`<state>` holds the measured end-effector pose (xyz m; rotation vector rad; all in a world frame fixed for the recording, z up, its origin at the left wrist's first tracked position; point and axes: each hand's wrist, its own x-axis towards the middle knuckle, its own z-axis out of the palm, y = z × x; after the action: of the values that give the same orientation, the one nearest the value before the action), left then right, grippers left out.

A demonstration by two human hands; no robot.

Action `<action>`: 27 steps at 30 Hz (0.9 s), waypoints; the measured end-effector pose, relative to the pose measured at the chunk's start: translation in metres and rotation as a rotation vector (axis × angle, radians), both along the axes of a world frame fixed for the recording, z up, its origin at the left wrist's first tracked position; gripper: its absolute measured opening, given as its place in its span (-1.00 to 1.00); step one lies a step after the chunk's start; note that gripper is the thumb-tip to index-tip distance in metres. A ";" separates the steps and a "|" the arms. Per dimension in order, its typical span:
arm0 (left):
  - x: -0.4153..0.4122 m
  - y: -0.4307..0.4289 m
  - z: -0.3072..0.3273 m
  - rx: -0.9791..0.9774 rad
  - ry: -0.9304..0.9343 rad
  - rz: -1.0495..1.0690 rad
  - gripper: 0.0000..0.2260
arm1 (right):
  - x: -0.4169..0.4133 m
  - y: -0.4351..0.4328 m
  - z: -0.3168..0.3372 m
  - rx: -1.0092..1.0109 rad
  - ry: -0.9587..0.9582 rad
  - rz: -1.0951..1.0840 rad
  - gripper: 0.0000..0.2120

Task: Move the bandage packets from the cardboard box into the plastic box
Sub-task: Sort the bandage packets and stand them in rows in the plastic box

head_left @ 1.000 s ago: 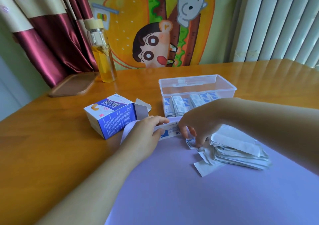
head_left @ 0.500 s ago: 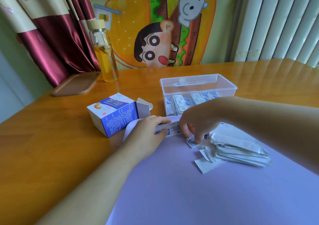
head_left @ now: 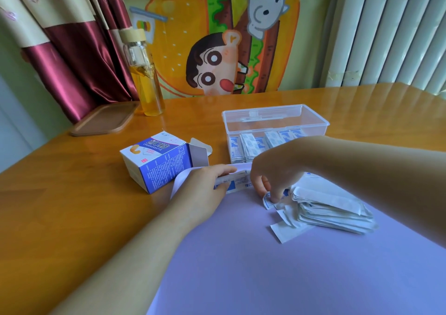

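While the left hand [head_left: 205, 189] grips a bandage packet [head_left: 235, 184], thumb over it and fingers curled round it, the packet's long axis runs left to right, just in front of the plastic box [head_left: 275, 109]. The right hand [head_left: 275, 170] arches palm down, its fingertips [head_left: 274, 197] pinching a loose packet [head_left: 267, 200] at the left edge of the pile [head_left: 337, 208] on the purple mat [head_left: 241, 266]. Stored packets [head_left: 251, 144] stand on edge along the plastic box's near wall. The cardboard box [head_left: 154, 165] lies on its side, open flaps facing right; bare mat spreads nearer the person

Glass bottle [head_left: 144, 80] of amber liquid, wooden tray [head_left: 103, 120], purple mat [head_left: 265, 266], cartoon cloth [head_left: 217, 37]
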<state>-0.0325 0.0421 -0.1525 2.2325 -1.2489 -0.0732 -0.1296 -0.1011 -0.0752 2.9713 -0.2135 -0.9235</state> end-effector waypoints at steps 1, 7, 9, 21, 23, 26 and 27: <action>0.000 0.000 0.001 -0.002 0.007 -0.002 -0.70 | -0.001 0.001 0.000 -0.002 -0.008 -0.002 -0.88; -0.001 0.002 0.004 -0.035 0.064 -0.003 -0.71 | -0.020 -0.004 0.030 0.166 -0.482 -0.086 -0.85; -0.001 0.001 0.005 -0.031 0.070 0.007 -0.73 | -0.026 -0.006 0.038 0.389 -0.743 -0.199 -0.88; 0.002 0.000 0.008 -0.133 0.285 0.016 -0.62 | -0.022 0.002 -0.027 0.235 -0.815 -0.327 -0.93; 0.001 0.000 0.008 -0.151 0.309 -0.010 -0.74 | -0.020 0.001 -0.031 0.271 -0.837 -0.333 -0.91; -0.002 0.002 0.008 -0.091 0.170 -0.033 -0.70 | -0.016 0.003 -0.032 0.349 -0.850 -0.324 -0.80; -0.003 0.002 0.008 -0.074 0.078 -0.045 -0.68 | -0.016 0.001 -0.028 0.373 -0.858 -0.335 -0.77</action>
<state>-0.0360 0.0443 -0.1446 2.1188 -1.2402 -0.1279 -0.1460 -0.0997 -0.1036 3.5395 -0.6142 0.4379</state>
